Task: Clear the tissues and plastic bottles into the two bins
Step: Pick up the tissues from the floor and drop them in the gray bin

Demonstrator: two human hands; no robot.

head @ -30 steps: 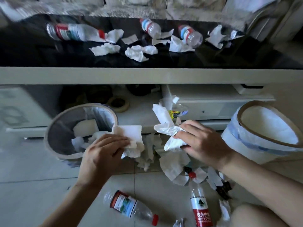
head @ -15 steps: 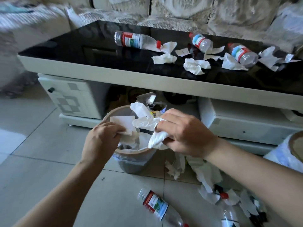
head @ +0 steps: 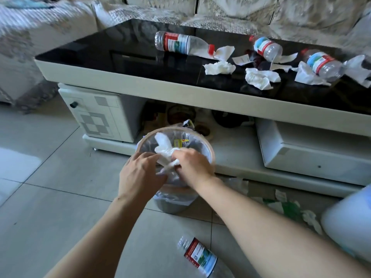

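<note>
A round bin [head: 208,151] with a tan rim and clear liner stands on the floor before the table. Both my hands are over its mouth. My right hand [head: 192,165] is shut on a bunch of white tissues [head: 165,146] that stick up above the opening. My left hand [head: 141,175] touches the same bunch from the left, fingers curled; what it grips is hidden. Three plastic bottles [head: 180,44] [head: 266,47] [head: 323,65] and several crumpled tissues [head: 219,68] lie on the black table top [head: 120,53]. Another bottle [head: 200,257] lies on the floor by my right forearm.
A second white bin [head: 349,221] shows at the right edge. Tissues [head: 309,216] litter the floor between the bins. Under the table are a white cabinet [head: 100,115] on the left, a drawer unit [head: 313,151] on the right and dark clutter between. A sofa lies behind.
Both hands carried the tissues from the floor pile leftward to over the bin mouth and closed together. The view swung left, so the right bin slid nearly out of frame.
</note>
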